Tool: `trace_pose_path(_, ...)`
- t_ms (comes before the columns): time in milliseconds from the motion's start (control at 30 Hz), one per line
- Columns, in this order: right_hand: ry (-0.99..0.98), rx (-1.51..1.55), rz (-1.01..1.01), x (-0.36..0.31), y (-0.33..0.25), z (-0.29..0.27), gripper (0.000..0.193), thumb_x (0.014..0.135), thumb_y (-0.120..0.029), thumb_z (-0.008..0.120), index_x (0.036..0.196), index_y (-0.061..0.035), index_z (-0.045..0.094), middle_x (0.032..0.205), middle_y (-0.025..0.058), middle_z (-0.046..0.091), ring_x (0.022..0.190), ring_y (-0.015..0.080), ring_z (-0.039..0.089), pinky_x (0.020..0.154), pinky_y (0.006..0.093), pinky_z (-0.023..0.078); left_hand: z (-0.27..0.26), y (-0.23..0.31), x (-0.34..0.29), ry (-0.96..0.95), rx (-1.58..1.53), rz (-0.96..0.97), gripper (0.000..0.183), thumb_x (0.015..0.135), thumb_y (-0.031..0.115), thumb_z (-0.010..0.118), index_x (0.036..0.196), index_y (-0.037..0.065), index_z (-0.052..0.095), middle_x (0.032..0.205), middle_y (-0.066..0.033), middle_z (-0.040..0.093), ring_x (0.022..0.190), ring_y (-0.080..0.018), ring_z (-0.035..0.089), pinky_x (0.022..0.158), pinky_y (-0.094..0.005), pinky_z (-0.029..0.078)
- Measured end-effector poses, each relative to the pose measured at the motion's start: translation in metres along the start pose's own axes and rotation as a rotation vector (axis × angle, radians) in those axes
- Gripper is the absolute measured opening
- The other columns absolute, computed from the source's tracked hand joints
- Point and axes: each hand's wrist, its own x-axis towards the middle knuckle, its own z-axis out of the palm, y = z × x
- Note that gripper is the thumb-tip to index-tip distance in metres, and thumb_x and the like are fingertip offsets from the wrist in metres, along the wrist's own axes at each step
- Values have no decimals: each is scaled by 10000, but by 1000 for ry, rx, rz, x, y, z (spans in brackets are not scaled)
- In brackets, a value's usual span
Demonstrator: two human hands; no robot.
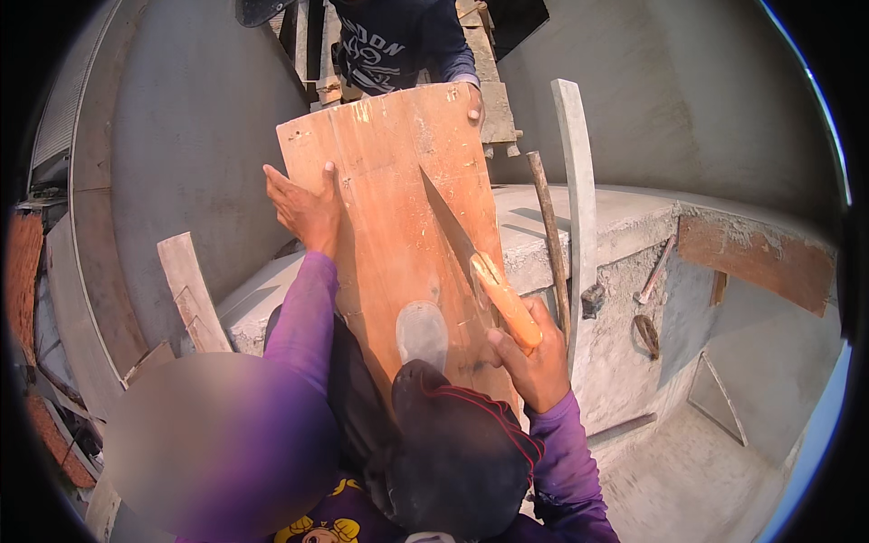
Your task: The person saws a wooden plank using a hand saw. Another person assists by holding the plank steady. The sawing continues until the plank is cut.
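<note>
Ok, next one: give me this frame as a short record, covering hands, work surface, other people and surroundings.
Left grip: open, fingers spread, at the board's left edge
Right grip: closed around an orange-brown handle
Board: broad, reddish-brown
On board: pale shoe
Co-worker: hand at the board's far right corner
Right of board: wooden stick, upright pale plank
Unclear: whether the dark strip beyond the handle is blade or shadow

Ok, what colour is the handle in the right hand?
The handle is light orange, best seen in the head view.

The board (380,226) lies left of the stick (549,231) and post (577,172).
</note>
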Motion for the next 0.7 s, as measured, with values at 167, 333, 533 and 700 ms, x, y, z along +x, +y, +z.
trace_pose_path(167, 45, 27, 64, 3, 22, -8, 278, 943, -168, 783, 1138, -7, 668, 867, 108, 693, 788, 163, 647, 752, 337, 534, -12, -16, -19, -434, -296, -390, 1061, 904, 581, 823, 1624, -28, 338, 1688, -289, 330, 1568, -403, 372, 1238, -567, 333)
trace_pose_path(333, 87, -103, 193, -54, -19, -27, 211, 911, -112, 778, 1064, -3, 681, 843, 105, 688, 738, 169, 652, 700, 330, 530, -9, -2, -33, -20, 93, 197, 949, 927, 520, 814, 1622, 30, 392, 1685, -223, 371, 1612, -348, 301, 1272, -587, 266)
trace_pose_path(533, 71, -114, 16, -70, -9, -17, 244, 873, -44, 728, 1111, 8, 718, 854, 143, 714, 747, 265, 728, 715, 373, 571, 45, 58, 41, -15, 229, 793, 780, 997, 574, 708, 1572, 89, 501, 1589, -114, 505, 1560, -329, 371, 1294, -625, 192)
trace_pose_path(700, 60, -163, -50, -10, 12, 14, 242, 885, -42, 699, 1121, 9, 723, 856, 158, 705, 767, 259, 737, 721, 363, 571, 71, 61, 52, -83, 377, 805, 729, 975, 670, 683, 1420, 94, 634, 1280, -101, 639, 1324, -309, 538, 1260, -617, 249)
